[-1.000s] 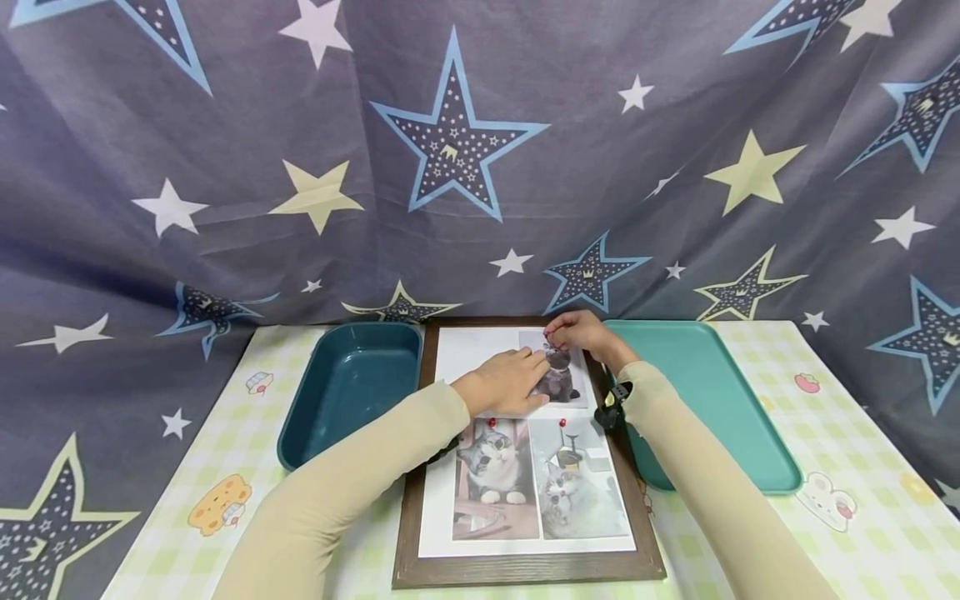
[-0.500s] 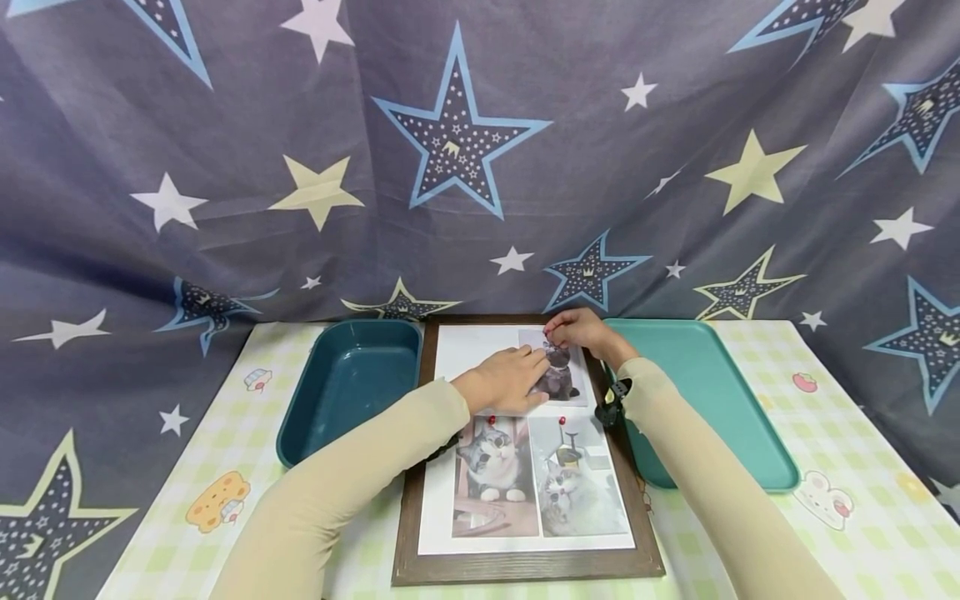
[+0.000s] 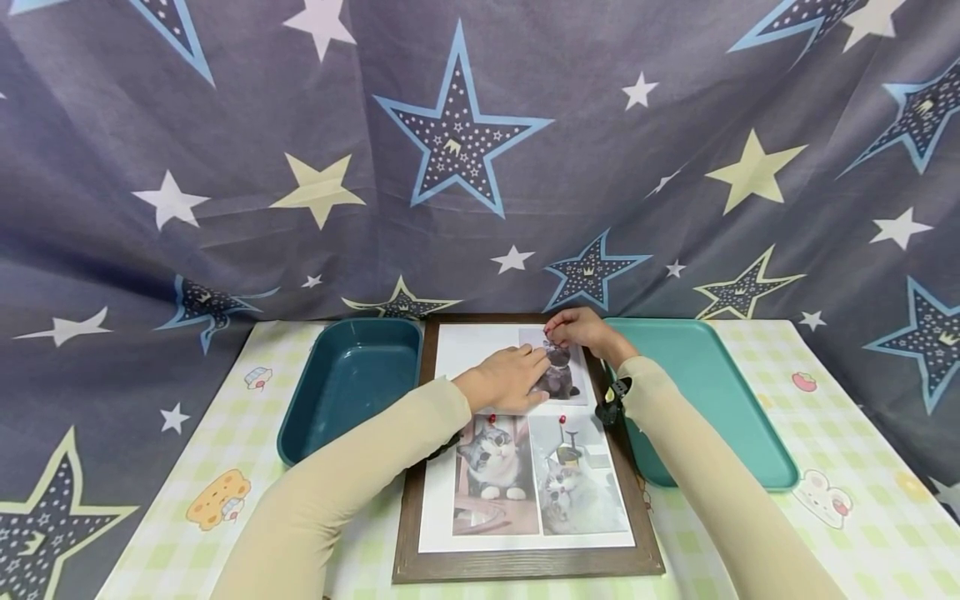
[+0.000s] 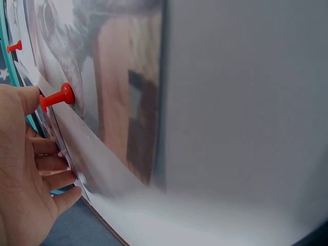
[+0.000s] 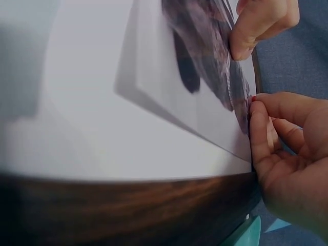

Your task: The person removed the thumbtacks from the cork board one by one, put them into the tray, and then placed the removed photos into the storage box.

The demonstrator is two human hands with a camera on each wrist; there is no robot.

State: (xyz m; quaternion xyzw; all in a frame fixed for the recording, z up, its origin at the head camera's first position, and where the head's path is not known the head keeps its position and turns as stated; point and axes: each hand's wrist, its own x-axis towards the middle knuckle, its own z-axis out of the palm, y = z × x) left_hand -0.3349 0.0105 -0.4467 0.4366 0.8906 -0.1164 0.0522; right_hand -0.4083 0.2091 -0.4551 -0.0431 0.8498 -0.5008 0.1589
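Left hand (image 3: 504, 381) lies flat, fingers straight, pressing the dark-cat photo (image 3: 561, 379) onto the white board inside the wooden frame (image 3: 525, 565); the photo sits in the board's far right corner. Right hand (image 3: 579, 330) is at the photo's top edge, thumb and forefinger pinching a red pushpin (image 5: 252, 99); the wrist view shows only a sliver of red between the fingertips, so I can't tell how deep it sits. Risks, as I judge them: if the left palm lifts or slides before the pin seats, the print skews off square with the two cat photos below it, pinned at (image 3: 492, 419) and (image 3: 561, 422). The print's edge is already lifting a bit off the board in the right wrist view, so the pin could crease or tear it near the margin. An angled push could bend the pin or let the fingertip slip. The left thumb sits right beside the lower pin (image 4: 57, 97), so a snag is possible there. The surface is a table with a pale green checked cloth (image 3: 225, 433) with cartoon prints, a dark teal bin (image 3: 347, 385) left of the frame and a lighter teal tray (image 3: 712, 400) on its right. The backdrop is a grey star-patterned curtain (image 3: 450, 150); nothing else of the room is visible.
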